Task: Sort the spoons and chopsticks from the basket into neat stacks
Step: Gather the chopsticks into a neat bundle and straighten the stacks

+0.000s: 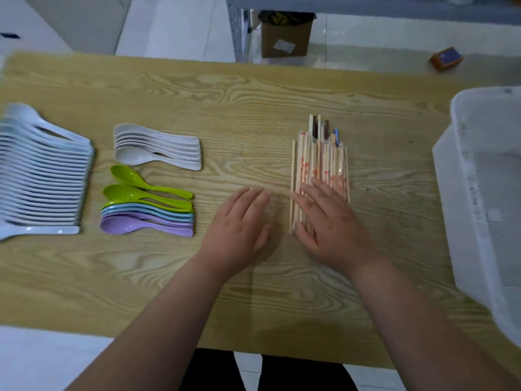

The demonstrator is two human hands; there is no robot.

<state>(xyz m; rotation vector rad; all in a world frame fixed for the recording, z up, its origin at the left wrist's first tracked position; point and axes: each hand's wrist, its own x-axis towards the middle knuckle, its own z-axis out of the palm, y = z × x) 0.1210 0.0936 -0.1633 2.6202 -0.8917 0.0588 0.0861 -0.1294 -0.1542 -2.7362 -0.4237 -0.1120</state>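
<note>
Had right hand (332,227) flat on near end of chopstick pile (318,159), left hand (239,230) open, empty, just beside; likely needed both palms squeezing sides inward.

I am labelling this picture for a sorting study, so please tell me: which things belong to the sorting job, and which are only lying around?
Job: big white spoon stack; small pale spoon stack; coloured spoons; chopsticks under the right hand; left hand beside them; white basket.

Lying about: cardboard box; small orange box, both on the floor beyond the table.
</note>
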